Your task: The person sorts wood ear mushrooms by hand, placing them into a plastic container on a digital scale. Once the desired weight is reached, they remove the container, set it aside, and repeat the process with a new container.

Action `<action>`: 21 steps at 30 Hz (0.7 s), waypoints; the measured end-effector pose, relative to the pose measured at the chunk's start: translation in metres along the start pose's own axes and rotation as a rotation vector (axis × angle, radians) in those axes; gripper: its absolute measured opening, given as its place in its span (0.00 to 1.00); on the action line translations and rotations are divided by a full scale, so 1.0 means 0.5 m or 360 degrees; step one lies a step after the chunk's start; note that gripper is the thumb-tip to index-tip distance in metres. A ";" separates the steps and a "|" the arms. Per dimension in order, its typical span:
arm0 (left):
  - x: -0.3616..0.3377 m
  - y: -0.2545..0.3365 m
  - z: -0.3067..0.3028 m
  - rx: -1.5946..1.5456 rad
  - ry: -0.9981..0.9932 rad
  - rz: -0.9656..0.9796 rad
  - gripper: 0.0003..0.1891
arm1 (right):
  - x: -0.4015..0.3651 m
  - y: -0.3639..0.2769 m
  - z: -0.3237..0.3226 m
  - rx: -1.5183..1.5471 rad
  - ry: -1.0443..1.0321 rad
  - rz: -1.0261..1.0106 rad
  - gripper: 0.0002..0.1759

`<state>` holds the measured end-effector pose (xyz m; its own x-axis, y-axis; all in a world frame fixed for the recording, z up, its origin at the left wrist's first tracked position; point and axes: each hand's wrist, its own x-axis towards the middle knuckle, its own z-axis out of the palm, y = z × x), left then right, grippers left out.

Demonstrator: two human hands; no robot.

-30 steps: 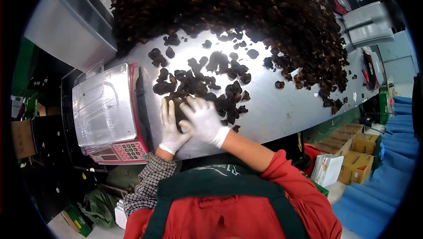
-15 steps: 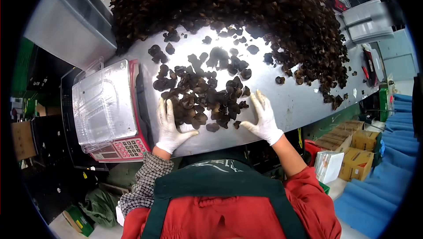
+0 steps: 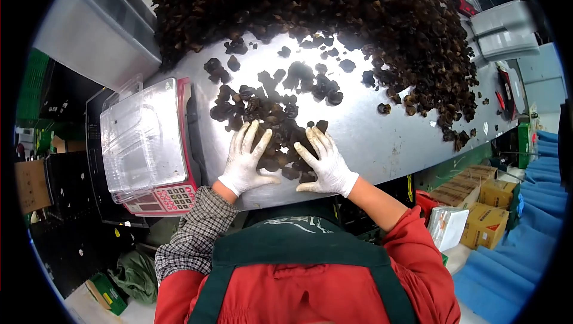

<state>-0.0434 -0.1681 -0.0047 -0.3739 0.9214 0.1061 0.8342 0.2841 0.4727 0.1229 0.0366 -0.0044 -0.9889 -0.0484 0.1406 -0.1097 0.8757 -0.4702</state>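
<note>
Dark brown, ruffled mushroom-like pieces (image 3: 268,112) lie in a loose cluster on the shiny metal table (image 3: 370,139). My left hand (image 3: 246,160), in a white glove, rests over the cluster's near left edge with its fingers spread. On the right side of the same cluster lies my right hand (image 3: 324,163), gloved too, fingers apart and fingertips on the pieces. Some pieces show between the two hands. Neither hand is closed round anything. Yellowish stains mark the glove fingertips.
A large heap of the same pieces (image 3: 310,1) covers the far side. At the left stand a red scale (image 3: 190,139) with clear plastic trays (image 3: 140,145) on it and a grey bin (image 3: 98,31). Cardboard boxes (image 3: 484,225) and blue cloth (image 3: 507,276) lie right.
Both hands have moved inward over the cluster, closer to each other. The pieces near them are bunched into a narrower group. The view has shifted slightly.
</note>
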 end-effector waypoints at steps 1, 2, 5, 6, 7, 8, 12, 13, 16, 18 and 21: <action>0.005 -0.001 0.000 -0.0008 0.0040 -0.0042 0.64 | 0.006 0.000 0.001 -0.0013 0.0035 0.0026 0.61; 0.012 -0.002 -0.001 -0.0017 0.0080 -0.0083 0.64 | 0.011 0.000 0.001 -0.0027 0.0069 0.0053 0.61; 0.022 -0.013 -0.012 -0.0014 0.0051 -0.0083 0.65 | 0.042 -0.009 -0.031 -0.0001 0.0155 0.0113 0.54; 0.021 -0.017 -0.014 -0.0026 0.0031 -0.0085 0.65 | 0.055 -0.014 -0.040 0.0062 0.0261 0.0104 0.50; 0.015 -0.021 -0.012 -0.0009 0.0018 -0.0077 0.66 | 0.074 -0.015 -0.043 0.0023 0.0303 0.0082 0.45; 0.010 -0.022 -0.008 -0.0034 0.0056 -0.0074 0.66 | 0.095 -0.019 -0.043 -0.0017 0.0349 0.0066 0.40; -0.001 -0.023 0.013 -0.0074 0.0215 -0.0045 0.66 | 0.175 -0.027 0.014 -0.0284 0.0155 0.0452 0.20; -0.003 -0.019 0.014 -0.0085 0.0260 -0.0051 0.66 | 0.181 -0.028 0.017 -0.0131 0.0154 0.0509 0.14; -0.022 -0.014 0.007 -0.0126 0.0365 -0.0111 0.67 | 0.177 -0.019 0.001 0.0363 0.0278 0.0580 0.10; -0.035 -0.012 0.005 -0.0141 0.0404 -0.0164 0.68 | 0.167 -0.025 -0.043 0.0833 0.0475 0.0668 0.05; -0.047 -0.015 0.011 -0.0173 0.0402 -0.0190 0.71 | 0.129 -0.029 -0.120 0.1560 0.0681 0.0907 0.03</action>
<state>-0.0387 -0.1904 -0.0154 -0.5670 0.7843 0.2518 0.7351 0.3438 0.5844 0.0668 0.0499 0.0639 -0.8273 0.5505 -0.1121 0.1181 -0.0246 -0.9927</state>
